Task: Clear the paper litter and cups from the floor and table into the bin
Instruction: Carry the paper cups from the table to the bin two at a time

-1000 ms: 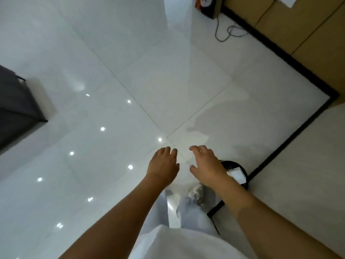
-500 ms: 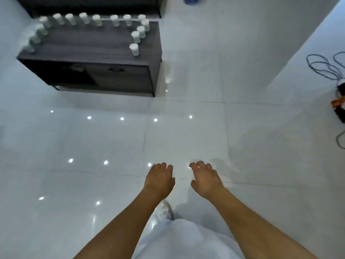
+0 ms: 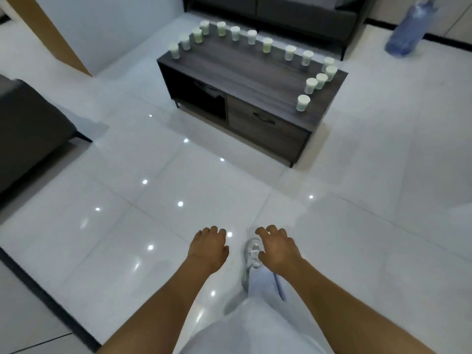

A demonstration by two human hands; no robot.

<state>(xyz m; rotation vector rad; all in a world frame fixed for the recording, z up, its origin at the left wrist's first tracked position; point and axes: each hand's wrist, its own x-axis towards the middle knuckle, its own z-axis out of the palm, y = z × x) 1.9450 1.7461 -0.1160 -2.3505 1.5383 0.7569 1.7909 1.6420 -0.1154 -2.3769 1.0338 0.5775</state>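
Note:
Several pale green and white paper cups (image 3: 303, 102) stand upright along the back and right edges of a low dark wooden table (image 3: 245, 80) ahead of me. My left hand (image 3: 209, 247) and my right hand (image 3: 277, 247) hover side by side over the white tiled floor, palms down, fingers loosely bent, holding nothing. Both hands are well short of the table. No bin and no paper litter are in view.
A dark sofa (image 3: 28, 129) sits at the left and another (image 3: 293, 11) behind the table. A large blue water bottle (image 3: 408, 29) stands at the far right. The table has an open shelf and a drawer. My white shoe (image 3: 252, 251) is below my right hand.
The view has swung from the black bin by the floor edge toward the table, which has come closer. Both hands stay empty and held out in front.

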